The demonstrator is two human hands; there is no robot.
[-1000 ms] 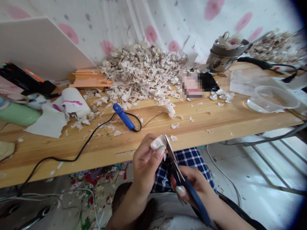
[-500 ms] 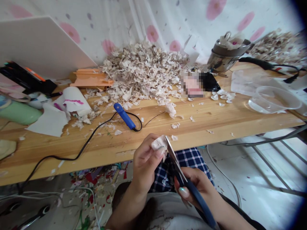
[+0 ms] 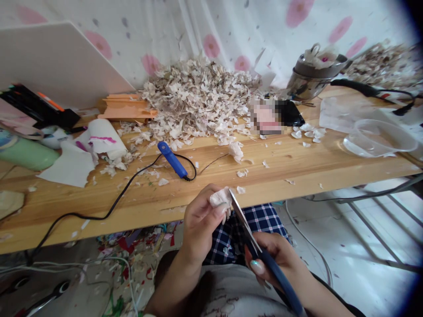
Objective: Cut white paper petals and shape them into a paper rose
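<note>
Between the thumb and fingers of my left hand [image 3: 200, 222] is a small whitish petal-like piece [image 3: 219, 197], pinched over the table's front edge. My right hand [image 3: 276, 255] grips a pair of scissors [image 3: 243, 213] with dark blue handles. The blades point up and to the left, their tips right beside the edge of the piece; whether they touch it I cannot tell. Beyond the hands, a pale crumpled flower [image 3: 235, 151] on a thin dark stem lies on the wooden table [image 3: 291, 176]. Left of it is a blue handheld tool [image 3: 172, 160] with a black cord.
A large heap of pale scraps [image 3: 198, 101] stands at the back. On the right are a metal pot [image 3: 307, 81], a black phone-like object [image 3: 292, 113] and a clear plastic bowl [image 3: 380, 138]. A paper roll [image 3: 105, 138] and a green bottle [image 3: 28, 152] are at left.
My right hand and the scissors have shifted slightly right and down, the tips a little farther from the petal-like piece. My left hand holds nearly the same place.
</note>
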